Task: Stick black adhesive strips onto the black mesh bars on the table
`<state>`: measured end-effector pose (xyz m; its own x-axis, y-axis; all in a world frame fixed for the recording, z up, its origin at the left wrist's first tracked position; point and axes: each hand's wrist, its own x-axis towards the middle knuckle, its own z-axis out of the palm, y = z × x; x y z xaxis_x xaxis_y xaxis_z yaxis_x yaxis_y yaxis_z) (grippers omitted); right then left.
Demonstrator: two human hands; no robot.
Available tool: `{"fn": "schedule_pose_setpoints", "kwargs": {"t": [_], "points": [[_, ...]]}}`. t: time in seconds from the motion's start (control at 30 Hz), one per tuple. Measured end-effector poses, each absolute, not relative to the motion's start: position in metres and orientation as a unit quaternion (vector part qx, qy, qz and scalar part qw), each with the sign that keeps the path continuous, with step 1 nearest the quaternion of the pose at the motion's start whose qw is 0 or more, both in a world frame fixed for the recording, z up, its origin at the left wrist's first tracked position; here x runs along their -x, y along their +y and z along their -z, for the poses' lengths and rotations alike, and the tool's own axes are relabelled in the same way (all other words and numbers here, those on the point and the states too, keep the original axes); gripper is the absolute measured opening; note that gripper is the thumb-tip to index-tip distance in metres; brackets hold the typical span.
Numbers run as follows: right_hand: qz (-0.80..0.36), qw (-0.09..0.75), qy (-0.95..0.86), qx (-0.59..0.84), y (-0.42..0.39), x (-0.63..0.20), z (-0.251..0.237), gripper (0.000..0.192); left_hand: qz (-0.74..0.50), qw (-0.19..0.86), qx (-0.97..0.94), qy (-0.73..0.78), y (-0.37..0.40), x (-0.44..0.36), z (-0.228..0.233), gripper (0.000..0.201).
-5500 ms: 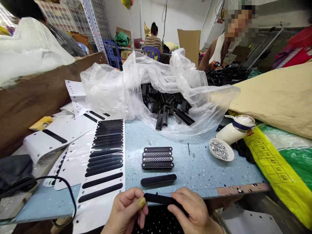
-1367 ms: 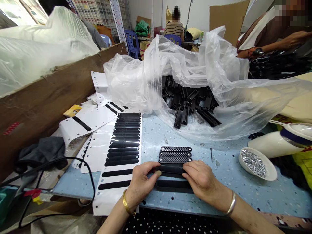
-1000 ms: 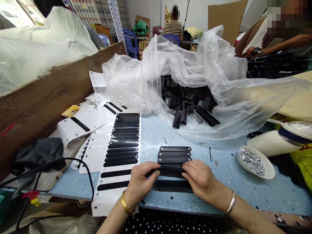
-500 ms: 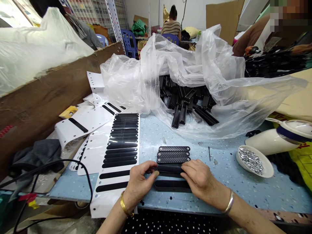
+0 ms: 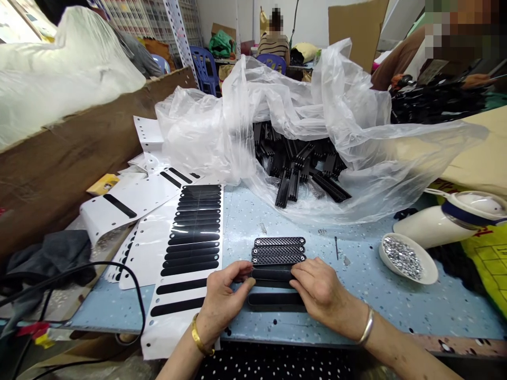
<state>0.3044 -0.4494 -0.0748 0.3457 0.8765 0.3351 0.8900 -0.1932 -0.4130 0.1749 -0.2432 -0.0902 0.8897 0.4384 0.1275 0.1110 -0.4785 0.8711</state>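
My left hand pinches the left end of a black adhesive strip, and my right hand presses on its right end. The strip lies lengthwise on a black bar-shaped piece, whose underside is hidden. Just beyond it, three black bars with a mesh-patterned top and small silver dots at their ends lie side by side. Nearer to me rests another black bar with a smooth top, its right end partly under my right hand. To the left is a white backing sheet bearing rows of black strips.
A clear plastic bag full of black plastic parts lies at the back. On the right are a white bowl of small silver pieces and a white bottle. A black cable loops at the left. Other people sit beyond.
The view has shifted slightly, so everything sits a little further left. Both hands keep their hold on the strip's ends, with hardly any movement.
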Motion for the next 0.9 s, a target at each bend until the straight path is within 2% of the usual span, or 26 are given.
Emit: {"fn": "schedule_pose_setpoints", "kwargs": {"t": [0.3, 0.57, 0.77, 0.9], "points": [[0.006, 0.318, -0.548, 0.774, -0.449, -0.305, 0.078, 0.015, -0.174, 0.476, -0.859, 0.074, -0.240, -0.176, 0.088, 0.015], [-0.020, 0.346, -0.523, 0.779, -0.449, -0.309, 0.078, 0.012, -0.182, 0.454, -0.869, 0.077, -0.241, -0.175, 0.088, 0.015], [-0.039, 0.400, -0.503, 0.765, -0.450, -0.314, 0.083, 0.007, -0.185, 0.459, -0.864, 0.096, -0.241, -0.174, 0.094, 0.015], [-0.038, 0.396, -0.508, 0.764, -0.451, -0.315, 0.085, 0.008, -0.184, 0.460, -0.863, 0.098, -0.240, -0.173, 0.095, 0.016]]}}
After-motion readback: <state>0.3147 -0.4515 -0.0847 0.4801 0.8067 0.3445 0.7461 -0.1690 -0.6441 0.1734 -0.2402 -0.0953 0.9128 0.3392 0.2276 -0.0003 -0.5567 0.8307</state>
